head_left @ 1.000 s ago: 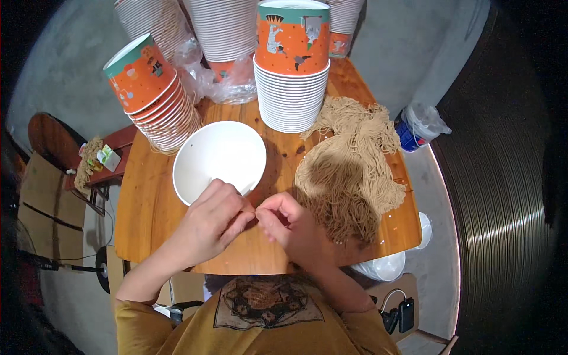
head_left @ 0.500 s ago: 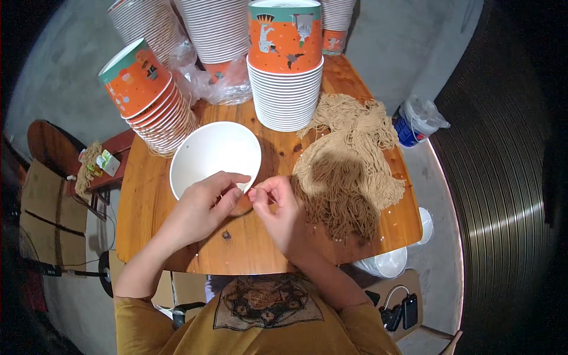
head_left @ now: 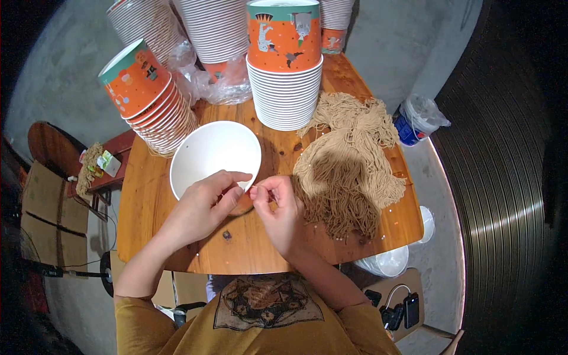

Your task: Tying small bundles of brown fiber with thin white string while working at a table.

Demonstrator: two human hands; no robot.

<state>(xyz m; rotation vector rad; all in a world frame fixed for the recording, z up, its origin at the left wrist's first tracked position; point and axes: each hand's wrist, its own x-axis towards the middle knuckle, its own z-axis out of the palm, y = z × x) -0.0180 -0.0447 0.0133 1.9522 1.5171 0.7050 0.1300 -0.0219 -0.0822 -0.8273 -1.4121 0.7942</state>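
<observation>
Both hands are pinching something small, too fine to identify, beside the white bowl (head_left: 215,158): left hand (head_left: 204,207), right hand (head_left: 283,210). The noodles (head_left: 349,171) nearby are looking light, limp and breakable; pinch small bunches gently.

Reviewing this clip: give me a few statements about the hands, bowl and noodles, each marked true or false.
1. The white bowl is empty. True.
2. The noodle pile lies to the left of the bowl. False: it lies to the right, on the wooden table.
3. The left hand and right hand meet fingertip to fingertip near the bowl's rim. True.
4. The right hand rests inside the bowl. False: it is over the table, beside the noodles.
5. The cup stack behind the bowl is orange on top. True.
</observation>
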